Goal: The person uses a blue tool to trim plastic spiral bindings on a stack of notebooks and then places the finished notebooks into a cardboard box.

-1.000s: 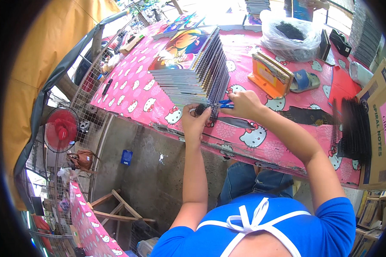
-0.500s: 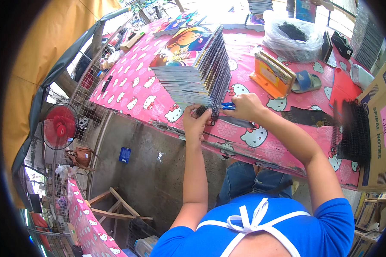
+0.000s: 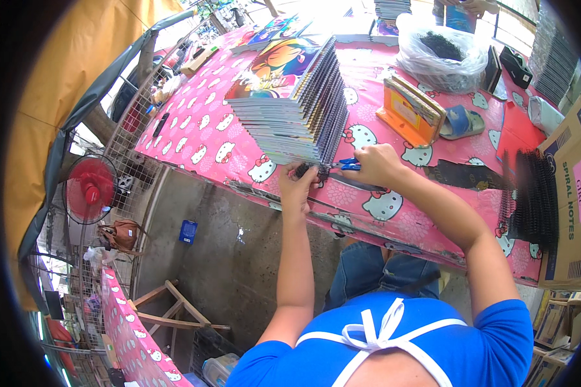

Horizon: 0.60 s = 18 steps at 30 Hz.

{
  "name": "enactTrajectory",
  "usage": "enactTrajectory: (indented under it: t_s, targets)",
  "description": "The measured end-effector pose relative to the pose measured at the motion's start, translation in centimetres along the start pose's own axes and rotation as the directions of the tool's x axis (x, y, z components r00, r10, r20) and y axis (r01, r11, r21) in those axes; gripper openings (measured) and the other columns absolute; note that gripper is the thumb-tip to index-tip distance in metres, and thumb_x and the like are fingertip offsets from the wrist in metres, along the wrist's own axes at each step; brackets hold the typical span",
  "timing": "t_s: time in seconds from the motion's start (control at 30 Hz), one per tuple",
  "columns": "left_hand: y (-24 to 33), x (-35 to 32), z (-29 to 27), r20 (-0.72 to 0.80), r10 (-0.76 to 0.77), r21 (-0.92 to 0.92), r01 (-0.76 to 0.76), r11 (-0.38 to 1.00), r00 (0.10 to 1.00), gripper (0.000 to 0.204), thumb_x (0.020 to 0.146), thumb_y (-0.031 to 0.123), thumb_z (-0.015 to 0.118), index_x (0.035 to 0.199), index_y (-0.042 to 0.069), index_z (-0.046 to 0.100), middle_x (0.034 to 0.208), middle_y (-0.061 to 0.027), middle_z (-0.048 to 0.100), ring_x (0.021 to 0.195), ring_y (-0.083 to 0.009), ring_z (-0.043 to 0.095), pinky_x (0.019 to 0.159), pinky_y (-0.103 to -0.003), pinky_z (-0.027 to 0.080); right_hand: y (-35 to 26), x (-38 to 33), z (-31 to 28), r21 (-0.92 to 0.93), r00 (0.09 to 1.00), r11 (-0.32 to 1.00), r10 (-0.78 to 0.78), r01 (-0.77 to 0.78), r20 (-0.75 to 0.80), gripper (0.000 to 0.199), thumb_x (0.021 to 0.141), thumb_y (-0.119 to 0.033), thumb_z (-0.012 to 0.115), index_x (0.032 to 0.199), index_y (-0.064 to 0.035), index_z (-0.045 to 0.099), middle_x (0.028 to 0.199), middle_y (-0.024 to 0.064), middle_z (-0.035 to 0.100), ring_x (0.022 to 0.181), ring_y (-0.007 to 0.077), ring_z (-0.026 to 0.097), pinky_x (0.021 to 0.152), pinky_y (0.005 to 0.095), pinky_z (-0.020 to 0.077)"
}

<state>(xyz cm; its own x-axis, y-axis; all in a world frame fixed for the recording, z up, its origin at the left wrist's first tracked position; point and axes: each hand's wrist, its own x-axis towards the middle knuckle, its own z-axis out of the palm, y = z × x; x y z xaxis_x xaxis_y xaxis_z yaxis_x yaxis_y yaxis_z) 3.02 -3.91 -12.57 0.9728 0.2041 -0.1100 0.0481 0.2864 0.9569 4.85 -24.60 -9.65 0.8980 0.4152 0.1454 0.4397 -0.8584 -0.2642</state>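
In my closed left hand (image 3: 295, 191) is a small bunch of black spiral binding coil (image 3: 302, 170), pinched between thumb and fingers. My right hand (image 3: 378, 166) grips blue-handled pliers (image 3: 350, 164), whose jaws point left and meet the coil beside my left thumb. Just beyond both hands rises a tall stack of spiral notebooks (image 3: 277, 119), bound edges toward the right, with a colourful cover on top. Whether the pliers' jaws are closed on the wire is too small to tell.
A pink patterned cloth covers the table (image 3: 197, 132). On it stand an orange holder (image 3: 414, 113), a blue sandal (image 3: 462, 122), a plastic bag of black coils (image 3: 436, 61), many black coils (image 3: 532, 200) and a cardboard box (image 3: 571, 200). Another person's hands (image 3: 478, 6) show at the far edge.
Both my hands have shifted slightly to the right, the pliers and coil with them. At the far edge, the other person's hands have moved around a blue item.
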Motion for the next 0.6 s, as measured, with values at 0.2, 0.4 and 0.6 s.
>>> enactTrajectory:
  t_s: [0.2, 0.4, 0.6]
  targets:
    - [0.1, -0.5, 1.2, 0.031, -0.011, 0.067, 0.009, 0.998, 0.999, 0.050, 0.070, 0.000, 0.077, 0.107, -0.002, 0.043, 0.084, -0.0098, 0.062, 0.064, -0.0122, 0.061, 0.050, -0.021, 0.050, 2.6, 0.7, 2.5, -0.220, 0.825, 0.956, -0.280, 0.194, -0.490, 0.064, 0.075, -0.065, 0.057, 0.079, -0.0013, 0.067, 0.068, 0.0141, 0.063, 0.064, 0.0293, 0.065, 0.060, 0.0406, 0.0502]
    - [-1.1, 0.3, -0.7, 0.022, 0.006, 0.087, -0.008, 0.996, 1.000, 0.049, 0.069, 0.001, 0.078, 0.105, -0.002, 0.044, 0.085, -0.0104, 0.062, 0.066, -0.0118, 0.061, 0.050, -0.020, 0.050, -0.5, 0.2, -1.1, -0.026, 0.976, 0.997, 0.070, -0.066, 0.205, 0.065, 0.074, -0.064, 0.058, 0.088, -0.0008, 0.065, 0.085, 0.0151, 0.065, 0.083, 0.0272, 0.063, 0.073, 0.0365, 0.0480]
    - [-0.6, -0.3, 0.4, 0.028, 0.006, 0.151, -0.011, 0.989, 1.000, 0.048, 0.069, 0.001, 0.077, 0.104, -0.004, 0.044, 0.084, -0.0112, 0.062, 0.065, -0.0123, 0.061, 0.050, -0.021, 0.050, 2.6, 0.0, 2.0, -0.186, 0.950, 0.974, -0.174, 0.128, -0.260, 0.066, 0.074, -0.064, 0.057, 0.087, 0.0001, 0.063, 0.086, 0.0159, 0.064, 0.083, 0.0286, 0.061, 0.073, 0.0403, 0.0468]
